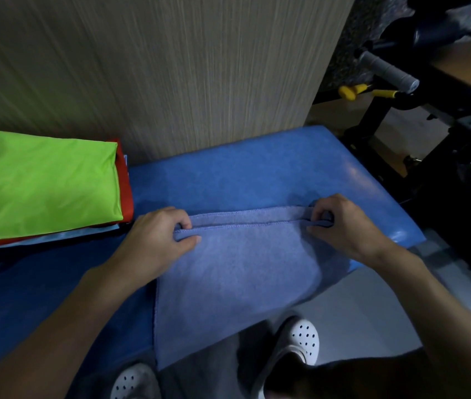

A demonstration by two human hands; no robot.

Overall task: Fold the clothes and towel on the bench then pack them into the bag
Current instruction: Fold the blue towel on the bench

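Three folded garments (41,185), green over red over pale blue, sit stacked at the left of the blue bench (257,174). Beside them the left hand (159,240) pinches the blue towel (237,272) at its far edge; the right hand (346,226) grips the opposite corner. Towel's near end hangs off the bench above white clogs (300,341).

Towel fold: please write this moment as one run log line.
towel | left hand, right hand pinch far edge | on bench | folded stack left
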